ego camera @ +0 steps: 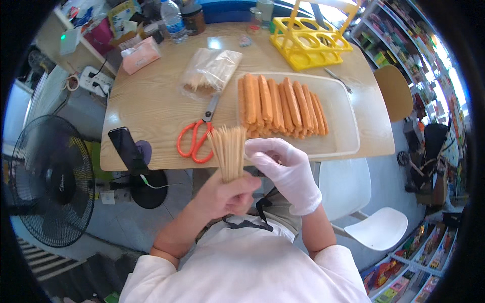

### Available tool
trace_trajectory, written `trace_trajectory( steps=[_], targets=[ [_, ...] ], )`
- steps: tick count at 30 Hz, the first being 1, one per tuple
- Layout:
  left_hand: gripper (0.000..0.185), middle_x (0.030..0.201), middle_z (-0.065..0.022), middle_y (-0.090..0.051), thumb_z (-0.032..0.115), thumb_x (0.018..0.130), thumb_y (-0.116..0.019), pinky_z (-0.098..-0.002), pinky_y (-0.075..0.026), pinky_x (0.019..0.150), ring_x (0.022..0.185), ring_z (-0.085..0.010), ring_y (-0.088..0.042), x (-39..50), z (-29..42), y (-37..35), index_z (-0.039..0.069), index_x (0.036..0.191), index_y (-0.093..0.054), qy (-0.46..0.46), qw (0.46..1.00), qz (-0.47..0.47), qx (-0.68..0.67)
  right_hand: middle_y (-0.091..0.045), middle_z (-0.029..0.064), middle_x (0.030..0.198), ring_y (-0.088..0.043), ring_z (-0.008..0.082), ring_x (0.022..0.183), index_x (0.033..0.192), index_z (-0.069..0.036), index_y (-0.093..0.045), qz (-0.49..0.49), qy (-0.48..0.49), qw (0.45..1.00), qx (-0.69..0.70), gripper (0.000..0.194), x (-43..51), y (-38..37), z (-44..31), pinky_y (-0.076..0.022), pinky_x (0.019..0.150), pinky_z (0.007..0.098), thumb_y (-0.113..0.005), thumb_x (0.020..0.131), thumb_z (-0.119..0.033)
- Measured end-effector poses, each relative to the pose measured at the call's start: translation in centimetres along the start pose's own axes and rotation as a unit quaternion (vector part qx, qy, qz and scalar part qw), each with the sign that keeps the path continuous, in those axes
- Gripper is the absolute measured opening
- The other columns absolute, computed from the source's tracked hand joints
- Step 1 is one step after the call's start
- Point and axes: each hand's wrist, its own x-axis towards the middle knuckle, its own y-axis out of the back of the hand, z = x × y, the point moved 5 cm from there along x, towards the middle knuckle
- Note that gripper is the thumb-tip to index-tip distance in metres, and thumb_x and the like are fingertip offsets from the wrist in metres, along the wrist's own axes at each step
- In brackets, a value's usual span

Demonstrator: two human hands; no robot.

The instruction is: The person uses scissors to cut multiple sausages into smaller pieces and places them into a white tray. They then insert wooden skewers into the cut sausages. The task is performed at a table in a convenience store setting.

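My bare left hand [233,195] grips a thick bundle of bamboo skewers [228,151], which stands upright with its tips fanned out at the top. Just right of the bundle is my right hand [286,168], in a thin white glove. Its fingers curl toward the thumb, and the fingertips are close beside the skewers; whether anything is between them I cannot tell. Beyond the hands, a shallow translucent plastic tray [343,132] holds a stacked pile of orange sausages [282,102] on its left side. Scissors with orange-red handles [195,140] lie left of the bundle.
An open clear plastic bag of skewers [212,70] lies behind the scissors. A yellow plastic bottle carrier [310,45] stands at the back right. Along the back left are a pink tissue box [141,55] and a water bottle [173,21]. A phone [129,147] on a stand adjoins the front-left edge.
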Motion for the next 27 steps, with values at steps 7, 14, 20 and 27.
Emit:
trace_trajectory(
  steps=[7, 14, 20, 27],
  targets=[
    [0.037, 0.052, 0.0042, -0.036, 0.019, 0.099, -0.069, -0.028, -0.02, 0.04, 0.04, -0.0081, -0.032, 1.3, -1.3, -0.7, 0.009, 0.068, -0.052, 0.031, 0.999, 0.004, 0.007, -0.073, 0.0019, 0.093, -0.065, 0.006, 0.082, 0.101, 0.001, -0.073, 0.003, -0.102, 0.991, 0.081, 0.013, -0.4, 0.7, 1.5, -0.0554, 0.074, 0.0224, -0.079, 0.092, -0.008],
    [0.03, 0.053, 0.0034, -0.038, 0.023, 0.099, -0.071, -0.027, -0.022, 0.04, 0.041, -0.0079, -0.033, 2.1, -1.7, -0.8, 0.006, 0.078, -0.058, 0.029, 0.999, 0.016, 0.017, -0.07, -0.0005, 0.086, -0.06, 0.0039, 0.075, 0.102, 0.001, -0.072, 0.013, -0.053, 0.998, -0.015, 0.017, -0.4, 1.6, 1.8, -0.0532, 0.07, 0.0229, -0.075, 0.094, -0.014],
    [0.031, 0.054, 0.0036, -0.039, 0.026, 0.101, -0.069, -0.0262, -0.024, 0.042, 0.042, -0.0073, -0.033, 2.5, -2.2, -0.8, 0.004, 0.081, -0.06, 0.045, 0.999, 0.015, 0.02, -0.064, 0.0047, 0.077, -0.058, 0.0098, 0.068, 0.097, 0.0, -0.066, 0.012, 0.007, 0.991, -0.13, 0.012, -0.4, 1.6, 0.5, -0.0515, 0.066, 0.0284, -0.069, 0.095, -0.011],
    [0.034, 0.054, 0.0015, -0.042, 0.03, 0.108, -0.056, -0.0263, -0.027, 0.041, 0.042, -0.0077, -0.032, 2.6, -1.8, -1.3, 0.0, 0.094, -0.066, 0.022, 0.998, -0.008, 0.051, -0.061, 0.0054, 0.076, -0.055, 0.0101, 0.068, 0.092, 0.001, -0.061, 0.048, 0.008, 0.995, -0.09, 0.009, -0.3, 3.1, 0.5, -0.0498, 0.066, 0.0281, -0.063, 0.095, -0.007]
  ],
)
